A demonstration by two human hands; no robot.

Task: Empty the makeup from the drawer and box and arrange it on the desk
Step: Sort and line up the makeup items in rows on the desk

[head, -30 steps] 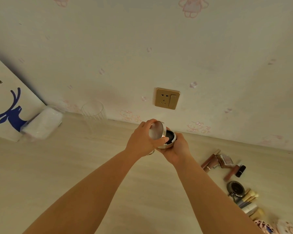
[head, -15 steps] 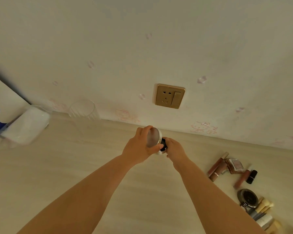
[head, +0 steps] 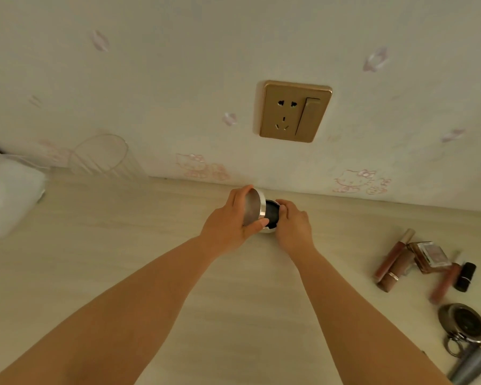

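- Head view: left hand (head: 228,223) grips round silver hinged lid (head: 252,207); right hand (head: 293,222) pinches black-lined compact base (head: 271,215), far centre of pale wooden desk (head: 122,259).
- Risk: upright lid may snap closed on fingertips or tip the compact.

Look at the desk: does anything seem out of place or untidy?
The makeup at the right lies jumbled, tubes crossing at angles rather than in a row. The compact held in both hands stands open, lid tipped up. Nothing looks spilled.
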